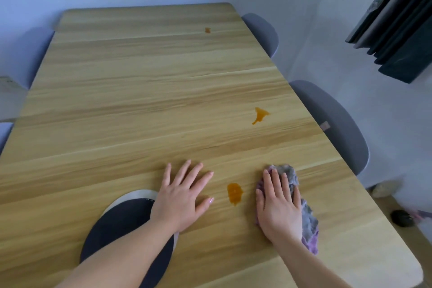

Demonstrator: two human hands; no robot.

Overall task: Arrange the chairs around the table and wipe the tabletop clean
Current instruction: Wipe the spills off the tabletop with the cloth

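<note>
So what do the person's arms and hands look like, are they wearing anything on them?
Nothing is worn. The left hand and right hand are bare: no gloves, rings, watch or bracelets show. Both forearms are bare too, with no sleeve in view as far as the picture's edge. The left hand's nails look neat and slightly glossy.
</note>
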